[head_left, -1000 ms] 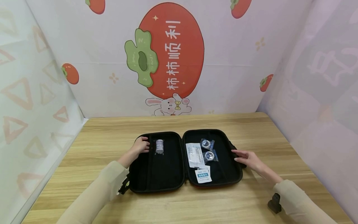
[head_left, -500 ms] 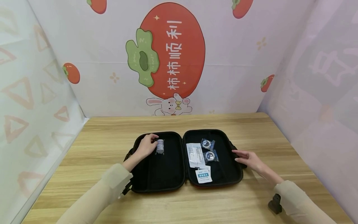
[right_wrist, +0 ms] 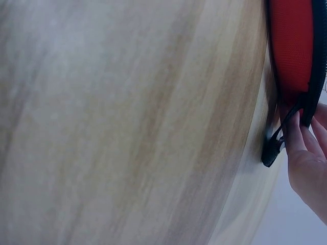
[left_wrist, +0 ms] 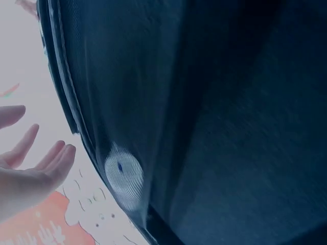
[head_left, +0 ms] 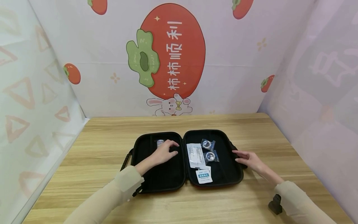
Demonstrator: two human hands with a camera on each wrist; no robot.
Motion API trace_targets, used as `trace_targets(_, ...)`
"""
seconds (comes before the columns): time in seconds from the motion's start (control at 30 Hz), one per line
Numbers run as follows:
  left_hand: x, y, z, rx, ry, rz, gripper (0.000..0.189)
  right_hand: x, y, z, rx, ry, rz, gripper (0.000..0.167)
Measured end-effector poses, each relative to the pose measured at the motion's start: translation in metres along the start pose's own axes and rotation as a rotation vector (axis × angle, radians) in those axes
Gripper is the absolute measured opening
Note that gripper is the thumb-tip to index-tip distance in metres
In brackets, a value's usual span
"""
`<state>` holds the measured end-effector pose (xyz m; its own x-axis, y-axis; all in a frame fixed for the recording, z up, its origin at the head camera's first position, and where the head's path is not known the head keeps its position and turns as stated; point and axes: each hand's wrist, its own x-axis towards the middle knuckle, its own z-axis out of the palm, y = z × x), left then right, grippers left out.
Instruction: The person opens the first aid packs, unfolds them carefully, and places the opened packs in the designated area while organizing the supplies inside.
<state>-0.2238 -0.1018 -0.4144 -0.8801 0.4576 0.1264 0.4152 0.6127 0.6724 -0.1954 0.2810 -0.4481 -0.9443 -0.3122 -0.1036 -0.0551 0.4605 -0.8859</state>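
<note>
A black-lined zip case [head_left: 165, 182] lies unfolded on the table, its outside red in the right wrist view. My left hand [head_left: 162, 154] is over the left half, fingers loosely spread and holding nothing. Partly behind it is a small white wrapped roll [head_left: 160, 142], which shows round-ended behind mesh [left_wrist: 124, 176] in the left wrist view. My right hand [head_left: 250, 160] holds the case's right rim beside a black strap [right_wrist: 273, 148]. The right half bears a long white packet [head_left: 195, 155], two ring-shaped tape rolls [head_left: 207, 144] in clear wrap and small white-and-blue sachets [head_left: 204, 175].
The case rests on a wood-grain table [head_left: 179, 208]. A black strap [head_left: 127, 160] sticks out at the case's left side. Printed cloth walls [head_left: 223, 87] stand behind the table and at both sides. A dark wrist camera [head_left: 275, 204] hangs by the right sleeve.
My left hand has moved right from the case's left edge, past the wrapped roll, to near the middle hinge. The right hand has stayed at the right rim.
</note>
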Motion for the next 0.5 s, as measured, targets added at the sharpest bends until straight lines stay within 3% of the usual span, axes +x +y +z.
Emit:
trace_targets(0.23,0.004,0.011,0.020,0.001,-0.083,0.119,0.026,0.000,0.000,0.000,-0.001,0.002,-0.002,0.049)
trace_targets(0.27,0.006,0.005,0.027,0.012,-0.084,0.161,0.028,0.000,0.000,0.000,-0.001,0.004,-0.002,0.049)
trace_targets(0.37,0.006,0.009,0.034,0.053,-0.117,0.203,0.032,0.000,0.000,0.000,0.000,0.005,-0.004,0.049)
trace_targets(0.47,0.006,0.015,0.040,0.125,-0.159,0.190,0.036,0.000,0.001,0.000,0.004,0.005,-0.004,0.049)
trace_targets(0.5,0.004,0.023,0.038,0.152,-0.182,0.159,0.036,0.000,0.001,0.000,0.004,0.004,-0.003,0.049)
